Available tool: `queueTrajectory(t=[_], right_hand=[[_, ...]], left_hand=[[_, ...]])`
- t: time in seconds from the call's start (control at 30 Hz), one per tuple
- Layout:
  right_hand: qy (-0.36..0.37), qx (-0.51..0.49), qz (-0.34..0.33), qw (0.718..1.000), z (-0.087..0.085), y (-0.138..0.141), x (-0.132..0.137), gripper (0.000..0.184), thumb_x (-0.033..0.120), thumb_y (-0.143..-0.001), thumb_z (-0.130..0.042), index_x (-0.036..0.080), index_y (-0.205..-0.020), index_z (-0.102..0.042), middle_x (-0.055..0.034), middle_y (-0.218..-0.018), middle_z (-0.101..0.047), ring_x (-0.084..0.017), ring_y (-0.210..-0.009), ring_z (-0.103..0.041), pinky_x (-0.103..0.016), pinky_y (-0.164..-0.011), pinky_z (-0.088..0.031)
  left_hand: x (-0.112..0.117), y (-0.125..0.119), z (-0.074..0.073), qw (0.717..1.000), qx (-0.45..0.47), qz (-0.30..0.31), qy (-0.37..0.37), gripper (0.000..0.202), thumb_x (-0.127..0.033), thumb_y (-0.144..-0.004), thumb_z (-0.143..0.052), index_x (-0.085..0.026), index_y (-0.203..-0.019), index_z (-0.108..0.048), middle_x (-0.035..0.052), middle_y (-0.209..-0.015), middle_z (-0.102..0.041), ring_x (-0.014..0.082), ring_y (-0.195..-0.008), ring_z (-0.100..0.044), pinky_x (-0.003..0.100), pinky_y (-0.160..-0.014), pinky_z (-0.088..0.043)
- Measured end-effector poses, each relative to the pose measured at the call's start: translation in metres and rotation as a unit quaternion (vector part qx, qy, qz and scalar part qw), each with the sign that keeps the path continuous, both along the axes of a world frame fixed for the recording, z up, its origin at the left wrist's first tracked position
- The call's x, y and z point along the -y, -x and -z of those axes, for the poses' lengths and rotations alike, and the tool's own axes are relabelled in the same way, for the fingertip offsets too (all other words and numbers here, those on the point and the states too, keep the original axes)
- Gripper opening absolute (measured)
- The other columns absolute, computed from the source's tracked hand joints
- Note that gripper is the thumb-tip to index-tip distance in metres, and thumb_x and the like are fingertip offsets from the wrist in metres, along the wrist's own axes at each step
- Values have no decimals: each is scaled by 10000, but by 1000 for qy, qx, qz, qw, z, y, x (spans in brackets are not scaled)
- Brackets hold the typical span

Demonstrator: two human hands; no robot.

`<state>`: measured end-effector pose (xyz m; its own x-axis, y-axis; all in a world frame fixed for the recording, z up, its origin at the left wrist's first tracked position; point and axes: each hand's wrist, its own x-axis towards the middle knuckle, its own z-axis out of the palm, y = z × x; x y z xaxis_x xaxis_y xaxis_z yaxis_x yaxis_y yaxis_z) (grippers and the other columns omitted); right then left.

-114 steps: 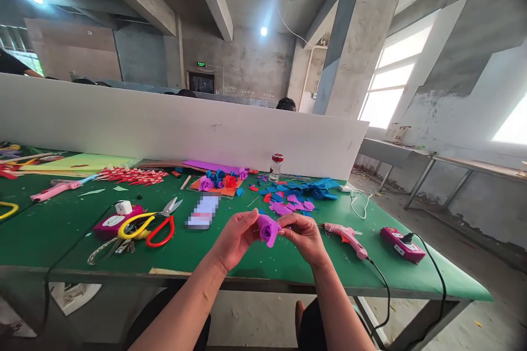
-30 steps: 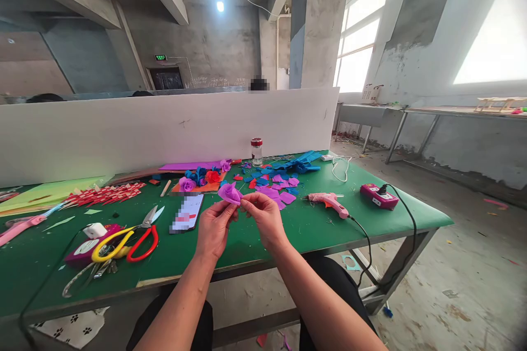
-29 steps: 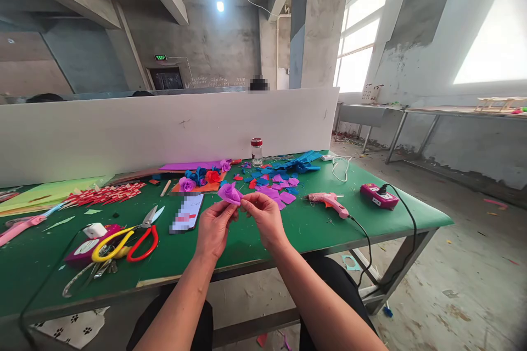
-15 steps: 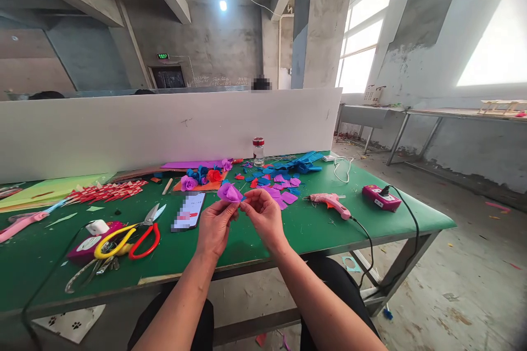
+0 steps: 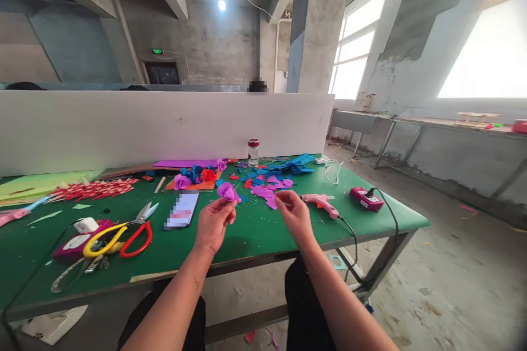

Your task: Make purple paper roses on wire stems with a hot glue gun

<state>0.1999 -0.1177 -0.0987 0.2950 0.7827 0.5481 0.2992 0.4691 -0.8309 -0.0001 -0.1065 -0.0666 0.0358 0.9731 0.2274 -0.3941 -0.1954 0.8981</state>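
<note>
A purple paper flower (image 5: 228, 191) is pinched between the thumb and fingers of my left hand (image 5: 214, 225), held up over the table. My right hand (image 5: 295, 214) is apart from it, fingers loosely bent and parted, with nothing visible in them. Just behind that hand lie loose purple paper petals (image 5: 265, 192). To its right a pink glue gun (image 5: 323, 203) rests on the green table (image 5: 255, 236), its cord running over the front edge. Finished purple, blue and red paper flowers (image 5: 182, 181) lie on orange paper behind my left hand.
Left of my hands are a phone (image 5: 181, 210), scissors (image 5: 136, 233) with yellow and red handles, and a purple box (image 5: 66, 249). A glass jar (image 5: 253, 152) stands before the white partition (image 5: 164, 126). Another purple box (image 5: 366, 198) sits at right, near blue paper scraps (image 5: 300, 163).
My right hand has let go of the flower and moved right, towards the glue gun. The left hand still holds the flower. The view has shifted slightly right.
</note>
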Motion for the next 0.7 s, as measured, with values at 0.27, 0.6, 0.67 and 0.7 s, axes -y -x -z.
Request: queueTrajectory(t=[0.27, 0.6, 0.67, 0.7], right_hand=[[173, 189, 232, 938, 16, -142, -1, 161, 274, -810, -516, 185, -863, -639, -93, -946, -697, -239, -945, -616, -350, -861, -442], [274, 240, 223, 904, 27, -148, -11, 85, 281, -750, -598, 203, -760, -631, -84, -805, -681, -266, -861, -632, -364, -794, -444], [259, 231, 226, 910, 27, -140, -7, 120, 259, -777, -534, 193, -823, -623, -105, -828, -674, -269, -854, -632, -363, -760, -449], [247, 224, 227, 915, 28, -135, -3, 153, 260, -792, -502, 183, -864, -613, -119, -844, -670, -274, -858, -631, -361, -743, -450]], left_hand=[[21, 3, 18, 997, -7, 64, 37, 275, -294, -582, -852, -115, -755, -736, 97, -782, -708, 63, -496, -477, 203, -428, -325], [37, 4, 45, 990, 7, 128, 65, 236, -289, -622, -832, -121, -744, -721, 79, -719, -697, 50, -472, -460, 189, -420, -309], [36, 5, 45, 990, 17, 121, 72, 241, -286, -611, -837, -117, -732, -716, 79, -711, -695, 53, -472, -466, 191, -417, -310], [36, 5, 45, 990, 20, 119, 75, 245, -286, -606, -839, -116, -731, -715, 80, -713, -696, 54, -473, -470, 192, -417, -312]])
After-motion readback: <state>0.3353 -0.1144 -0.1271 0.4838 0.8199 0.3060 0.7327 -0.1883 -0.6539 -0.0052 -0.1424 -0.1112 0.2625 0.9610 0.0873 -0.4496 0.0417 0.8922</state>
